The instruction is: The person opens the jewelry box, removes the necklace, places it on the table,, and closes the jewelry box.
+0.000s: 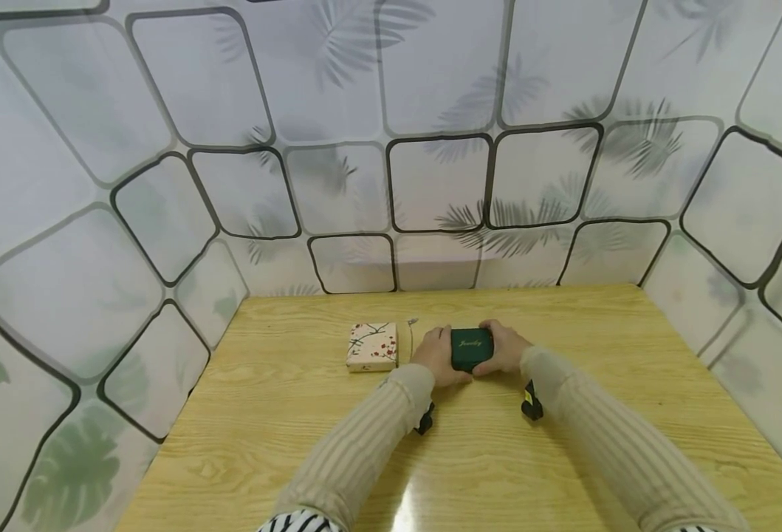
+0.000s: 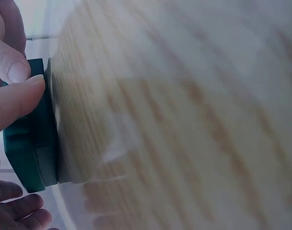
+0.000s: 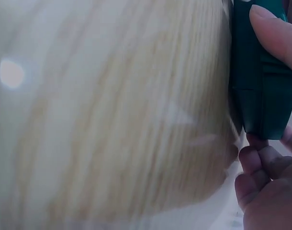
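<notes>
Gold lettering marked the top of the green box, which sat on the desk between the two hands. The left hand gripped the green box from its left side, and the right hand gripped it from its right. In the wrist views a thumb of each hand pressed against the near side of the green box, with the other fingers bent about its ends; how firmly the hidden fingertips touched it could not be told.

Left of the green box, past the left hand, lay the floral box, pale with red blossoms and dark twigs. Between it and the green box stretched a thin strand, silvery at its far end; it looked like a chain, though it was too small to be sure.

Ribbed beige sleeves ran toward the green box from its near side, with a small black device under each wrist. Behind the green box, beyond the far edge of the desk, hung a pale curtain printed with rounded outlines and grey leaves.
</notes>
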The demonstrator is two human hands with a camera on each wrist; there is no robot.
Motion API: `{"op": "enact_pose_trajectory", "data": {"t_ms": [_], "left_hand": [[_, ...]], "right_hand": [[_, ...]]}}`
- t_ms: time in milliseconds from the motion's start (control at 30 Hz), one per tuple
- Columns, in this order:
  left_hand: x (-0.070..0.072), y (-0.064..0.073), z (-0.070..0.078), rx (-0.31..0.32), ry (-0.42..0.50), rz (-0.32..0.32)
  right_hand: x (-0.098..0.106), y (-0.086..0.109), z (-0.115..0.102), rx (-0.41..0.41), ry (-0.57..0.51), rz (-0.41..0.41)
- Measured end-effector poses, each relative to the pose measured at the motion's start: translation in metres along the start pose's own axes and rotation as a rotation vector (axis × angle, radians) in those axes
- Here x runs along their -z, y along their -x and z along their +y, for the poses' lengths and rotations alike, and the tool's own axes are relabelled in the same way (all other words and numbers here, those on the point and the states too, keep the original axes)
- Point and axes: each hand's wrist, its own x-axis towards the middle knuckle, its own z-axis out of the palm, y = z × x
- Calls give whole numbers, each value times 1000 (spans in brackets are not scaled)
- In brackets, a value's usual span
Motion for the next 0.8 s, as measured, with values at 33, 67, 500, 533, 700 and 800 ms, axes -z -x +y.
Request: {"op": "enact_pose_trajectory", "data": {"t_ms": [33,67,500,533,700,800], "left_hand": [[0,1,0,1,5,-4],[1,1,0,3,13,-9],[2,15,-4,-27,69,1],[2,16,-5,-33,79,2],[3,25,-10,-66,144,12],[3,31,-13,-89,173,18]], "right_hand": [[0,1,-2,2,1,-5],[-1,2,-3,4,-3,-11],[-7,17,-10,46,-9,-4],[-8,19,-11,50,-17,-4],[-10,31,-20,64,-71,4],[-13,38,-23,87,-80,14]]}}
